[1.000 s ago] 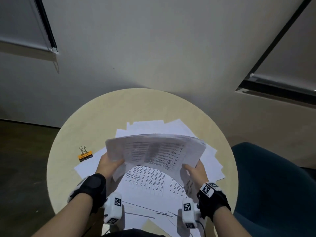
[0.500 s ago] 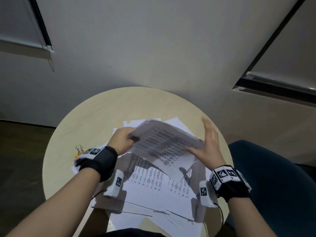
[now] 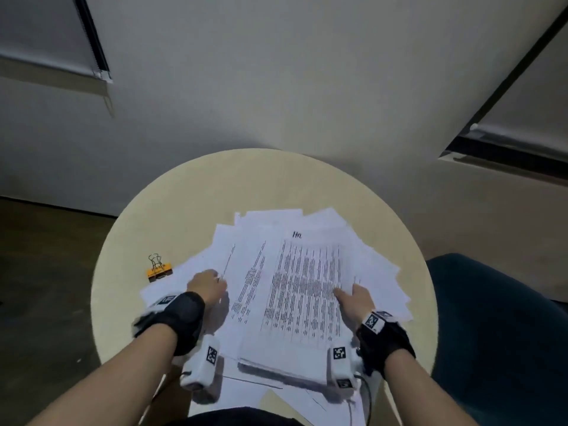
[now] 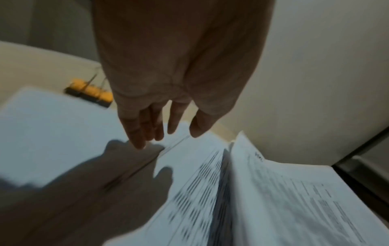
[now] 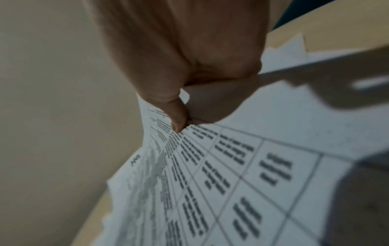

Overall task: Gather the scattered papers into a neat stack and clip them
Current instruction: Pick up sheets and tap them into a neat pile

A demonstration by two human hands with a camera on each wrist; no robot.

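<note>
A loose pile of white papers is spread over the round pale table. On top of it lies a bundle of printed sheets. My right hand pinches the bundle's right edge, with the thumb on top of the printed sheets and the fingers underneath. At the pile's left side, my left hand touches the sheet edges with straight fingers and holds nothing. An orange binder clip lies on the table left of the papers, apart from both hands, and shows again as the clip beyond the left hand.
A dark teal chair stands close to the table's right side. A pale wall rises behind the table, and dark floor lies to the left. Some sheets hang over the table's near edge.
The bundle that both hands held up and curved now lies flat on the pile. My left hand let go and moved to the pile's left edge. My right hand took the bundle's right edge.
</note>
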